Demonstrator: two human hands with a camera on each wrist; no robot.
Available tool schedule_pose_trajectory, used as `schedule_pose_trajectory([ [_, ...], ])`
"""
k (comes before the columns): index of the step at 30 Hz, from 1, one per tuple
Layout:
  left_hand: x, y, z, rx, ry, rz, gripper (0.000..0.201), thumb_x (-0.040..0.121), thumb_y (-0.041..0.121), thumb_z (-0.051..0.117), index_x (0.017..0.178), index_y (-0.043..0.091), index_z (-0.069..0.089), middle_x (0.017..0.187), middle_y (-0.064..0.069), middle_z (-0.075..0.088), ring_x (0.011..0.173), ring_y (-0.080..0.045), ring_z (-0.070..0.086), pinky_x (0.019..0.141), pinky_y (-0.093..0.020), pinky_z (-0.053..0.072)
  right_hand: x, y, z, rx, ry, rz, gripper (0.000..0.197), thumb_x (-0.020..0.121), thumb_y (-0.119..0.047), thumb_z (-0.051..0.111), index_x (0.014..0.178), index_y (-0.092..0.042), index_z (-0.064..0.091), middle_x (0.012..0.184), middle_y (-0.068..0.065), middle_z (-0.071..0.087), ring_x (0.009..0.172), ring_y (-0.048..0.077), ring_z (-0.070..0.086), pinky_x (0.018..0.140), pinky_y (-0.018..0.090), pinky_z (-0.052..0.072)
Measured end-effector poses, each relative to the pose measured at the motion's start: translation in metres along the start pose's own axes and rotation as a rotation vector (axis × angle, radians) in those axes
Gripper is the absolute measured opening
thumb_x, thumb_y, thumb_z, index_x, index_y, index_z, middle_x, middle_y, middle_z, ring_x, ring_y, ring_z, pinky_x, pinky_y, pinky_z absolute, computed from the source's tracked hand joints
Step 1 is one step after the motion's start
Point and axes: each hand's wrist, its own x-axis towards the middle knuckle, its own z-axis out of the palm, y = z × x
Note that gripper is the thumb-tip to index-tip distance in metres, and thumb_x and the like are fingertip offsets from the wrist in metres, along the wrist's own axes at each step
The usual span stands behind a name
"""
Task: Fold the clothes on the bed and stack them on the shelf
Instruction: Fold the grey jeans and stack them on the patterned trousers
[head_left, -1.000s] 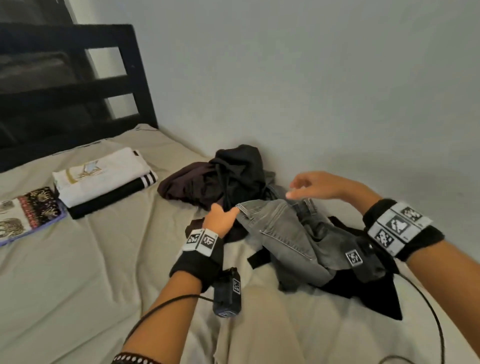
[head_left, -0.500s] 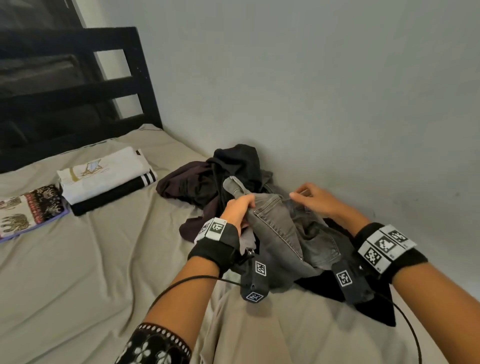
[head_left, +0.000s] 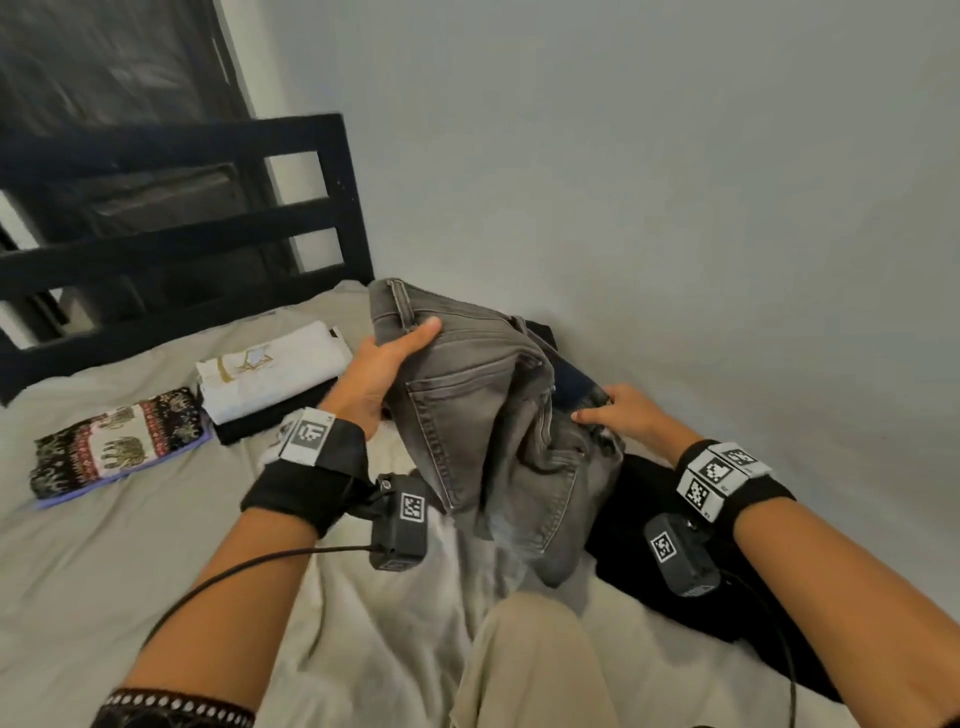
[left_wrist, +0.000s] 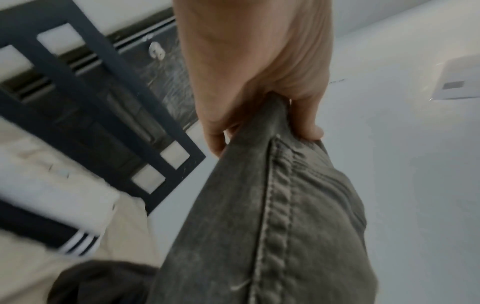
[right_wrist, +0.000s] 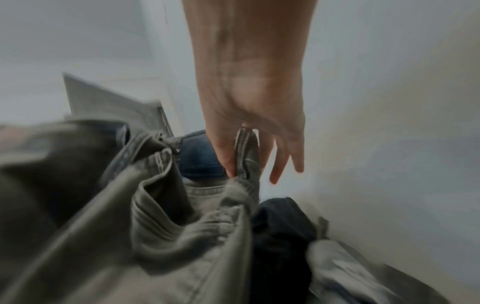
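I see a bed covered in a beige wrinkled sheet. On it, near the black slatted headboard, a folded white shirt tops a folded black garment. Just beside them lies a folded elephant-print cloth. A black crumpled garment lies by the wall.

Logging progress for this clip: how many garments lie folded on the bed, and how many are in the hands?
Folded: 3 (elephant-print cloth, white shirt, black striped garment)
Held: 1 (grey jeans, in left hand and right hand)
Total: 4, loose dark pile not counted
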Motion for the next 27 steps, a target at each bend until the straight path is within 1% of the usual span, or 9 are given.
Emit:
schedule_pose_trajectory([
  [2,0.002,0.027,-0.024,0.049,0.056,0.107,0.028,0.087,0.026,0.069,0.113,0.015,0.068,0.101,-0.002,0.074,0.094,-0.015,0.071,0.079,-0.027,0.056,0.001,-0.035,-0.012,-0.020,0.136,-0.109,0.012,0.082,-0.018,0.073,0.089,-0.010,0.068,0.081,0.008,0.064,0.073,0.020,0.058,0.064,0.030,0.045],
  [4,0.003,0.051,-0.049,0.050,0.122,0.212,0.030,0.088,0.022,0.068,0.115,0.010,0.067,0.102,0.000,0.074,0.094,-0.013,0.070,0.082,-0.024,0.055,0.001,-0.075,-0.030,0.172,0.198,-0.164,0.030,0.081,-0.014,0.075,0.109,-0.010,0.067,0.096,0.011,0.067,0.086,0.025,0.062,0.075,0.037,0.053],
  [6,0.001,0.074,-0.074,0.049,0.183,0.283,0.030,0.089,0.024,0.067,0.116,0.012,0.067,0.106,-0.001,0.072,0.100,-0.014,0.069,0.091,-0.030,0.053,-0.004,-0.119,-0.049,0.370,0.216,-0.220,0.037,0.080,-0.006,0.074,0.116,-0.008,0.063,0.100,0.012,0.067,0.086,0.023,0.063,0.071,0.034,0.055],
  [8,-0.002,0.098,-0.095,0.032,0.238,0.340,0.027,0.089,0.028,0.067,0.113,0.017,0.067,0.108,-0.002,0.072,0.102,-0.016,0.068,0.092,-0.035,0.052,-0.013,-0.164,-0.066,0.479,0.208,-0.309,0.032,0.081,-0.003,0.073,0.111,-0.008,0.063,0.093,0.006,0.067,0.078,0.014,0.064,0.062,0.024,0.055],
  [11,-0.013,0.137,-0.119,0.010,0.291,0.444,0.022,0.089,0.024,0.067,0.110,0.017,0.067,0.098,0.003,0.074,0.094,-0.013,0.070,0.081,-0.031,0.055,-0.031,-0.229,-0.089,0.582,0.215,-0.462,0.025,0.082,-0.010,0.073,0.105,-0.015,0.065,0.087,-0.001,0.068,0.069,0.005,0.066,0.061,0.024,0.053],
  [15,-0.035,0.200,-0.142,0.049,0.338,0.616,0.020,0.091,0.016,0.064,0.110,0.011,0.066,0.092,0.006,0.075,0.088,-0.008,0.070,0.074,-0.022,0.055,-0.050,-0.304,-0.113,0.651,0.251,-0.614,0.027,0.088,-0.023,0.069,0.112,-0.027,0.059,0.100,-0.007,0.067,0.086,0.007,0.065,0.065,0.026,0.053],
  [18,-0.059,0.247,-0.156,0.112,0.350,0.732,0.037,0.090,0.020,0.066,0.125,0.008,0.061,0.113,-0.004,0.070,0.101,-0.014,0.068,0.084,-0.027,0.055,-0.069,-0.353,-0.125,0.629,0.256,-0.693,0.026,0.088,-0.028,0.069,0.112,-0.021,0.061,0.099,-0.004,0.067,0.084,0.007,0.065,0.065,0.024,0.052],
  [22,-0.095,0.316,-0.167,0.109,0.390,0.849,0.031,0.089,0.019,0.067,0.118,0.007,0.065,0.099,0.001,0.074,0.091,-0.014,0.071,0.076,-0.025,0.055,-0.099,-0.404,-0.135,0.648,0.267,-0.840,0.011,0.087,-0.028,0.070,0.091,-0.018,0.066,0.089,-0.004,0.070,0.071,0.004,0.068,0.056,0.017,0.052],
  [27,-0.135,0.401,-0.180,0.160,0.496,0.958,0.034,0.088,0.024,0.068,0.117,0.007,0.067,0.101,-0.007,0.074,0.090,-0.020,0.072,0.073,-0.031,0.058,-0.129,-0.467,-0.147,0.769,0.180,-0.994,0.014,0.090,-0.025,0.067,0.101,-0.016,0.067,0.091,-0.002,0.074,0.081,0.011,0.072,0.067,0.024,0.056],
])
